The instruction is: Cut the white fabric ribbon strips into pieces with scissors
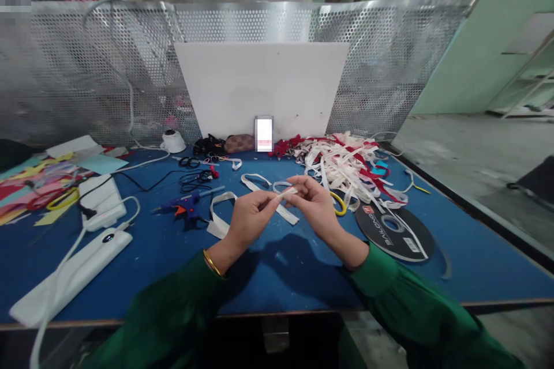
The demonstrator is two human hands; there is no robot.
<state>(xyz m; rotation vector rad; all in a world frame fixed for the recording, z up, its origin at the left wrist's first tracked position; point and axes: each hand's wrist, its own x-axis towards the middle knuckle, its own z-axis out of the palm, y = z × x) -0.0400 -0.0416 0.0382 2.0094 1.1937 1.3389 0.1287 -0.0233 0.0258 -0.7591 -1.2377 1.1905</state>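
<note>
My left hand (pixel 250 216) and my right hand (pixel 315 203) meet above the blue table (pixel 277 277), both pinching a short piece of white ribbon (pixel 285 191) between their fingertips. The ribbon forms a small loop behind the fingers. Both arms wear green sleeves, and a gold bangle sits on my left wrist. More white ribbon strips (pixel 220 213) lie on the table just behind and left of my hands. A blue hot glue gun (pixel 184 206) rests to the left of my left hand.
A heap of white and red ribbon (pixel 350 167) lies at the back right, with a black spool disc (pixel 396 230) in front of it. White power strips (pixel 73 277) and coloured paper (pixel 38 184) sit at left. A perforated metal screen (pixel 86 69) and white board (pixel 264 86) stand behind.
</note>
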